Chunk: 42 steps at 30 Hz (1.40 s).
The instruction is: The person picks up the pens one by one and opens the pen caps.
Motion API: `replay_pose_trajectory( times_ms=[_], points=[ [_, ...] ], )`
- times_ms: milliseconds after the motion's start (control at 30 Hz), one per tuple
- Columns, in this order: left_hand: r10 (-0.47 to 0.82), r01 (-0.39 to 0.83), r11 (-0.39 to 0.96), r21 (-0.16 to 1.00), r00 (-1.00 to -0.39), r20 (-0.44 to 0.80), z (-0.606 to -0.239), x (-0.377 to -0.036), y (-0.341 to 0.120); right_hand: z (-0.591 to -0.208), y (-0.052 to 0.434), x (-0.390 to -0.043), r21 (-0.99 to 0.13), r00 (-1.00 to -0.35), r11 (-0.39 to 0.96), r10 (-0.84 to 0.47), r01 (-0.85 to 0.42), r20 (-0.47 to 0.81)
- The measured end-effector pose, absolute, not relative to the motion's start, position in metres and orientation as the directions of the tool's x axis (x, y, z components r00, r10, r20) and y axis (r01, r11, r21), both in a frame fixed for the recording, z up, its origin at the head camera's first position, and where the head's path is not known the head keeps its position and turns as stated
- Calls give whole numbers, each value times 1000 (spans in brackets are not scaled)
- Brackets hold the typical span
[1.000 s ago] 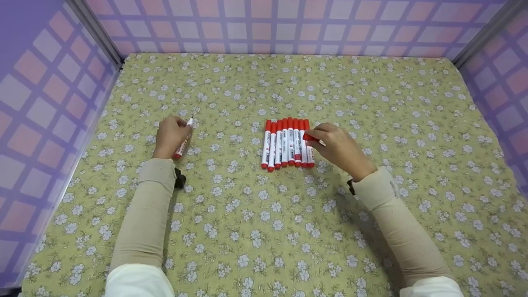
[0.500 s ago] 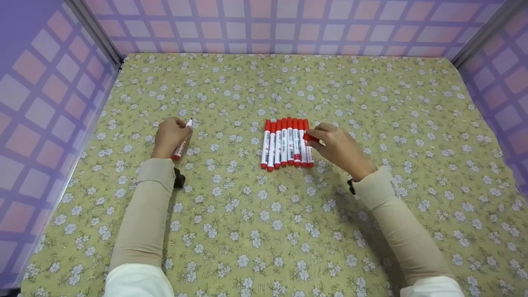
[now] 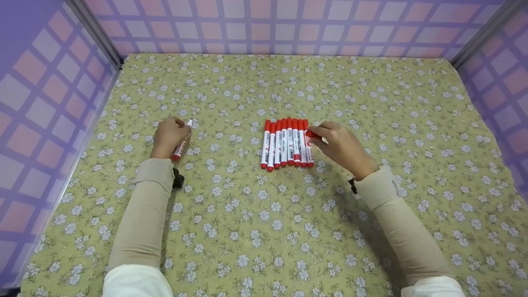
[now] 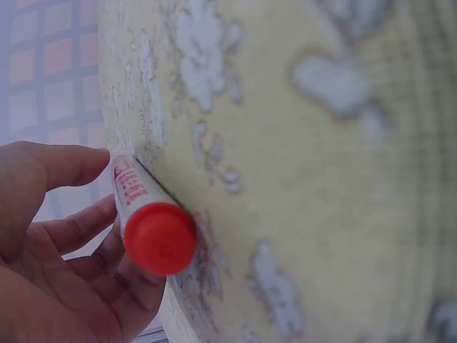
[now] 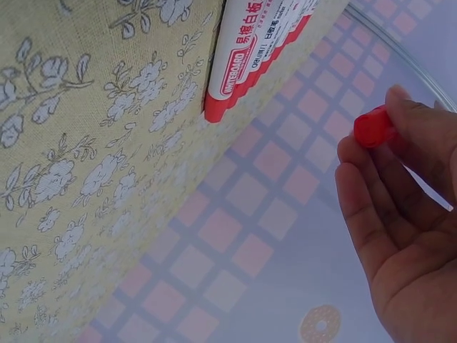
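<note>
You work on a flat table covered with a yellow-green floral cloth [image 3: 264, 214]. Purple-and-pink checked panels [image 3: 272, 24] wall the table on the far side and on both flanks, with grey metal posts at the two far corners. Only the near edge, where your sleeves enter, stands unwalled.

Your left hand [image 3: 168, 136] rests on the cloth left of centre, near the left wall. Its fingers curl around an uncapped marker [image 3: 182, 142], white tip pointing away from you and red end toward you. The left wrist view shows that marker [image 4: 146, 214] lying against the cloth, with the fingers wrapped under its barrel.

Your right hand [image 3: 340, 146] sits just right of a row of capped red markers [image 3: 284, 142]. The row lies at the centre of the table, barrels side by side and touching, caps toward the far wall. Your thumb and fingertips pinch a loose red cap [image 3: 311, 134] just beside the rightmost marker of the row. The right wrist view confirms the cap [image 5: 373, 128] held at the fingertips, apart from the row [image 5: 250, 50].

Bare cloth extends between the two hands, across the whole far half, on the right side and along the near strip. The left hand has the least room toward its wall.
</note>
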<state>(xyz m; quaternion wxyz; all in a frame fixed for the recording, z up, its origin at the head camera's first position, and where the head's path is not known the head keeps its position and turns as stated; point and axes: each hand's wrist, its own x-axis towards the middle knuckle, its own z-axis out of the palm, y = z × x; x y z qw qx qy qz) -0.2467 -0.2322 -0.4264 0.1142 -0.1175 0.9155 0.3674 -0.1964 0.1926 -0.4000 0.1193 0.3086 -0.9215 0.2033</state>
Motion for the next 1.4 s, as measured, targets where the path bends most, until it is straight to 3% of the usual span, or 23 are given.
replay_pose_trajectory(
  times_ms=[567,1000,1400],
  points=[
    [-87,-128,778,616,-992,-96,-423,-248,-209,-394,216,-202,-387,-842,754,-419,-531,340],
    [84,3,717,697,-993,-82,-420,-235,-166,-397,244,-211,-523,-941,785,-237,-332,241],
    [237,109,709,697,-967,-90,-420,-215,-120,-409,274,-223,-583,-969,781,-113,-224,221]
  ],
)
